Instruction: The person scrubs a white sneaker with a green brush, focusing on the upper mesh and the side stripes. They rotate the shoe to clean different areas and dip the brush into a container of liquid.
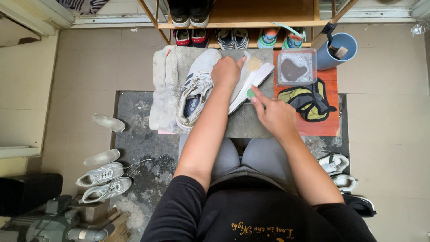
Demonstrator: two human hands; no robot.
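Note:
A white sneaker [197, 89] lies on its side on a grey mat [251, 121] over a low table, its sole turned to the right. My left hand [226, 71] grips the sneaker's upper edge and steadies it. My right hand [271, 112] pinches a small green brush [251, 93] with its head against the edge of the white sole [255, 78]. A grey cloth [163, 89] lies under the shoe at the left.
A clear tub of soapy dark water [295, 67], a yellow-and-black rag [309, 101] and a blue bucket [338, 51] are at the right. A shoe rack [242, 24] stands behind. Two white sneakers [103, 181] and insoles [107, 122] lie on the floor at the left; more shoes [338, 170] at the right.

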